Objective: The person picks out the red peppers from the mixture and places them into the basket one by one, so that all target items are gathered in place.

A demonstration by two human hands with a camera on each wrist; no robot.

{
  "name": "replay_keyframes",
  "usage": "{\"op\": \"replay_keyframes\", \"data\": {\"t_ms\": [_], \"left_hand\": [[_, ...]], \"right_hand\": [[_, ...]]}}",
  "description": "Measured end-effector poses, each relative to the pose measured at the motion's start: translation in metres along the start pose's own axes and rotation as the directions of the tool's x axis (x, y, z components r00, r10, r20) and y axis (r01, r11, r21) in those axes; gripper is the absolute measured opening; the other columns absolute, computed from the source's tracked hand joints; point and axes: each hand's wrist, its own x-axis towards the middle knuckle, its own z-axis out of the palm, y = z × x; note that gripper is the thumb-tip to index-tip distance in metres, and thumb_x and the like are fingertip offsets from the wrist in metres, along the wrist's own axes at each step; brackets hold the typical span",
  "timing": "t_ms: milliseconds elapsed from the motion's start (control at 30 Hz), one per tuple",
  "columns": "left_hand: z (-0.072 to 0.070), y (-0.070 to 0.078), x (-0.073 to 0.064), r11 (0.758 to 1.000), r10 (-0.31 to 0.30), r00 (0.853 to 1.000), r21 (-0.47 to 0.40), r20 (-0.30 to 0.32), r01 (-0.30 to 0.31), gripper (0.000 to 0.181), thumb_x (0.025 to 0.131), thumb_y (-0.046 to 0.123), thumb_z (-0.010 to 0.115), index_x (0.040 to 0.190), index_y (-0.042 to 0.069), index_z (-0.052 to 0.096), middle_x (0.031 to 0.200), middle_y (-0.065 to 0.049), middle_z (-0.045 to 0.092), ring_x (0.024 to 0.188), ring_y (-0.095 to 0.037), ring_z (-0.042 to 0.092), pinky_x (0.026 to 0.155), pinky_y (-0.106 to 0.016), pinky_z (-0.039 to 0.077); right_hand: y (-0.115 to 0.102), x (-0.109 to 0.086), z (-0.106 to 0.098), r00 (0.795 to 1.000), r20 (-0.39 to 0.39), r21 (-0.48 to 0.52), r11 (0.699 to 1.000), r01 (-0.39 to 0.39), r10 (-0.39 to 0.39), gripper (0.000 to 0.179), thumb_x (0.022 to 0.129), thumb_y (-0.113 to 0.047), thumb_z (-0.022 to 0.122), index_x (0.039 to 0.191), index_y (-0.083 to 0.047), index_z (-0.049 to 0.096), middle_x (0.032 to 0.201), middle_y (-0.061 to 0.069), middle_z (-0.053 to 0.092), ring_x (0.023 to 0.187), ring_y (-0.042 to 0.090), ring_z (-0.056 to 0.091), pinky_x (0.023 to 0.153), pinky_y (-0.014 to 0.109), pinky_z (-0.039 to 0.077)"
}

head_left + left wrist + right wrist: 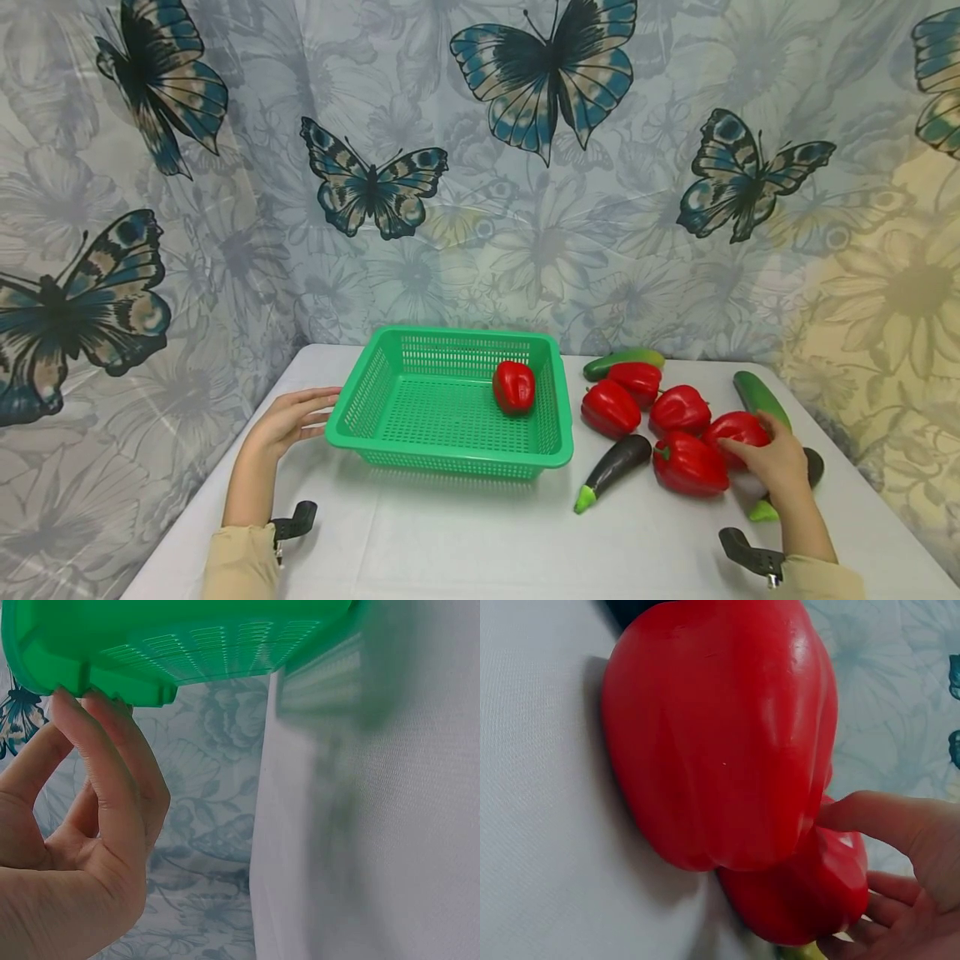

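Observation:
The green plastic basket (442,458) stands on the table with one red bell pepper (513,387) inside, toward its right. At the basket's left rim, the fingertips of my left hand (288,417) touch the edge from outside; the left wrist view shows the fingers (112,772) gently bent under the rim. On the right, my right hand (780,458) grips a red bell pepper (735,429), thumb on one side and fingers on the other. In the right wrist view a nearer bell pepper (720,735) partly covers the gripped one (795,892).
More red bell peppers (611,408) lie between basket and right hand. A dark eggplant (618,467) is in front of them, another eggplant (813,467) partly behind the right hand. One cucumber (757,396) lies far right, a green-yellow vegetable (622,362) at the back. Butterfly-print cloth (487,275) surrounds the table.

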Motion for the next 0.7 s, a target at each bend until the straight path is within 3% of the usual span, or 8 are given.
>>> {"op": "replay_keyframes", "data": {"t_ms": [433, 700], "left_hand": [[-0.001, -0.002, 0.002, 1.000, -0.003, 1.000, -0.002, 0.010, 0.003, 0.061, 0.097, 0.031, 0.062, 0.143, -0.004, 0.044, 0.108, 0.015, 0.066, 0.097, -0.007, 0.066, 0.083, -0.026, 0.056], [-0.002, -0.004, 0.003, 1.000, 0.001, 1.000, -0.008, 0.013, -0.001, 0.060, 0.097, 0.031, 0.062, 0.143, -0.004, 0.044, 0.106, 0.015, 0.066, 0.096, -0.006, 0.066, 0.082, -0.026, 0.056]], "right_hand": [[0.008, 0.004, 0.006, 1.000, 0.023, -0.039, 0.999, 0.005, -0.004, 0.103, 0.087, -0.032, 0.071, 0.152, 0.008, 0.002, 0.144, 0.042, 0.020, 0.129, 0.059, 0.024, 0.098, 0.067, 0.040], [0.008, 0.003, 0.005, 1.000, -0.010, -0.046, 0.999, 0.003, -0.003, 0.103, 0.086, -0.035, 0.071, 0.152, 0.009, 0.006, 0.143, 0.042, 0.024, 0.127, 0.059, 0.026, 0.096, 0.066, 0.043]]}}
